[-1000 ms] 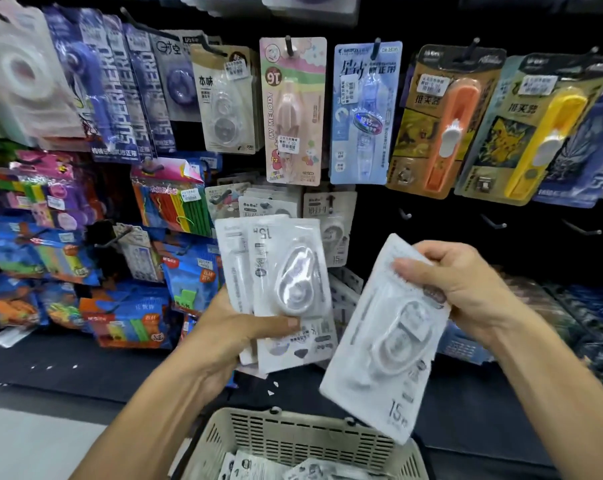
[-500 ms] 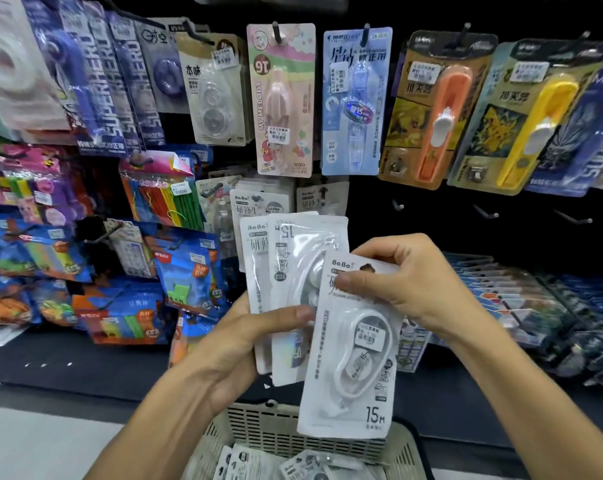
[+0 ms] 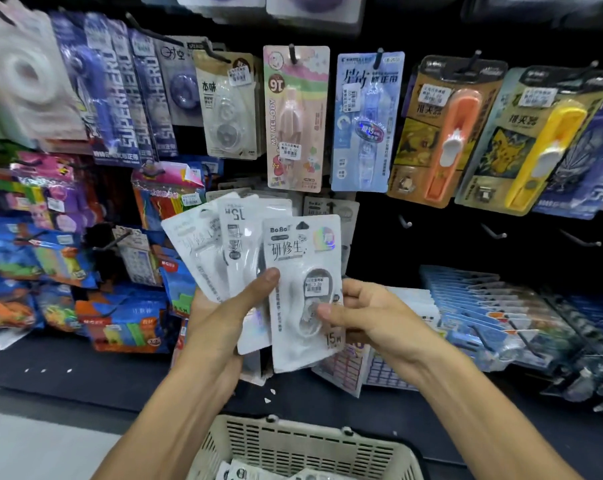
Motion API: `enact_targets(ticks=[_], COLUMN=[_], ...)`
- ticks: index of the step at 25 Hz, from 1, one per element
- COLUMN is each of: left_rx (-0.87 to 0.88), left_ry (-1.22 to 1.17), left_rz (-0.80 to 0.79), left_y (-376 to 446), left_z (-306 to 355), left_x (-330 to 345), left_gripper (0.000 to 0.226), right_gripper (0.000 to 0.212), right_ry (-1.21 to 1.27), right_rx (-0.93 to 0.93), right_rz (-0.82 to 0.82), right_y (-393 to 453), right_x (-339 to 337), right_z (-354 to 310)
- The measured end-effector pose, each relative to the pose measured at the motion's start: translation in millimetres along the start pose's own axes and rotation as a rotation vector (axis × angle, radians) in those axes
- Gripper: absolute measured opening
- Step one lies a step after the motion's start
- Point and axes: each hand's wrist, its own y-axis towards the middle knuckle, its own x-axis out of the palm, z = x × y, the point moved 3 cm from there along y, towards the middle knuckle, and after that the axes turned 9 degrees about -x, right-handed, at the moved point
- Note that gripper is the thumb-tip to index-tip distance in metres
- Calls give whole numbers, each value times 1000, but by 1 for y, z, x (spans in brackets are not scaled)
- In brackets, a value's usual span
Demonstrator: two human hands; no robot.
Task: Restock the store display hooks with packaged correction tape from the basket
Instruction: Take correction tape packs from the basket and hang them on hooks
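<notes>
Head camera view, looking down at a fan of three white correction tape packs (image 3: 258, 258) held up in front of a store display. The front pack (image 3: 302, 271) is upright, with a "15M" mark at its lower corner; the one behind it is upside down. The left hand (image 3: 224, 317) grips the fan from below, thumb pressed across the fronts. The right hand (image 3: 366, 317) pinches the front pack's right edge, thumb on the plastic blister. Below the forearms sits a beige slotted basket (image 3: 303, 448) with more white packs inside. Behind the fan, hooks carry other packaged goods. To the right, several bare black hooks (image 3: 405, 223) stick out from the dark panel.
</notes>
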Motion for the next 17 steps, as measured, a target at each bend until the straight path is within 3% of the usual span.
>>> enact_targets(ticks=[3,7,9,12,14,17], left_rx=[35,63,73,61,40,33], left_ry=[-17,33,73,121,136,185], left_rz=[52,61,43,21,34,20], left_y=[1,1,0,1,3,5], left_z=[11,17,16,10,6,1], left_x=[-6,-13,-11,-11,-11,-9], left_gripper=[69,62,63,69,68,75], right_gripper=[34,10,16,55,65,40], right_ry=[100,-263,-316,-38,-97,-59], right_rx=[-96,-125,-131,-18,10,-71], right_rz=[191,392,459,533,494,155], right_y=[10,11,10,12,11,4], right_x=[-14,-31,-28,-22,-19,12], right_z=[-1,5,9,13,15,13])
